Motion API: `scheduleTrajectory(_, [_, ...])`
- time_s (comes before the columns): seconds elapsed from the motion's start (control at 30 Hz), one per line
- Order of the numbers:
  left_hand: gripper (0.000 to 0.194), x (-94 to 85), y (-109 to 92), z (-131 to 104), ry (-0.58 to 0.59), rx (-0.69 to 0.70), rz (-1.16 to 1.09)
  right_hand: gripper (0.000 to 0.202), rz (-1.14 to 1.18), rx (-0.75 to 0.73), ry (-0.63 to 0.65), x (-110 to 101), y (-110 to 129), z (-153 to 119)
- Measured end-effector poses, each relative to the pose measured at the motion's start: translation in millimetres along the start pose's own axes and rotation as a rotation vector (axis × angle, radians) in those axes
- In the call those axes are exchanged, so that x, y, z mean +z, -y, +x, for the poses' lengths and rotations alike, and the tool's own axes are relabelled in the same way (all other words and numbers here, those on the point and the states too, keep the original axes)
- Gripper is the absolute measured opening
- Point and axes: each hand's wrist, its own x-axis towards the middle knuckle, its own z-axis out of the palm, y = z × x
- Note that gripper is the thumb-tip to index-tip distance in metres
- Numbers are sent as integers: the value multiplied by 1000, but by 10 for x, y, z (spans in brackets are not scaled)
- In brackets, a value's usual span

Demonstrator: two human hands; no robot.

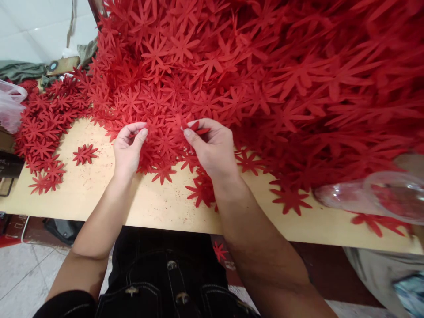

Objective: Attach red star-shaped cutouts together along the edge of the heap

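We have two hands over one pale tabletop [149, 210], both at the front edge of one great heap of red flower cutouts [179, 48], too many and too overlapped to count. In our right hand [215, 148], the grip is pinching a red cutout [202, 130] between thumb and forefinger, with at least two petals showing past the fingers; we cannot tell if it is one layer or several. In our left hand [127, 152], the thumb and forefinger are close together just beside the heap, but we cannot tell whether that grip has a petal in it.

To our left lies one smaller pile [49, 115] of the same cutouts, also past counting, with one plastic bag [11, 104] beside it. One small cluster [85, 154] lies apart between this pile and our left hand; its layers cannot be counted. Near our right forearm is another small cluster [200, 190]. Further right, one cutout [291, 199] spreads its petals at the heap's edge, near one transparent plastic container [394, 196]. Below the tabletop's front edge we see one more cutout [219, 251].
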Motion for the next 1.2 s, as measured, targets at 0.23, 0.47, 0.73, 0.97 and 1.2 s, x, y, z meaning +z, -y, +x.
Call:
scheduleTrajectory(0.23, [30, -106, 0, 28, -104, 343, 326, 20, 55, 67, 36, -11, -104, 36])
scheduleTrajectory(0.47, [33, 113, -134, -173, 199, 126, 73, 34, -3, 140, 50, 91, -52, -49])
scheduleTrajectory(0.73, [33, 271, -156, -254, 259, -264, -304, 52, -57, 96, 171, 166, 39, -120])
scheduleTrajectory(0.97, [22, 198, -82, -169, 55, -299, -324, 47, 44, 96, 331, 173, -3, -109])
scheduleTrajectory(1.2, [33, 170, -74, -120, -3, -251, -345, 50, 79, 155, 245, 129, -6, -65])
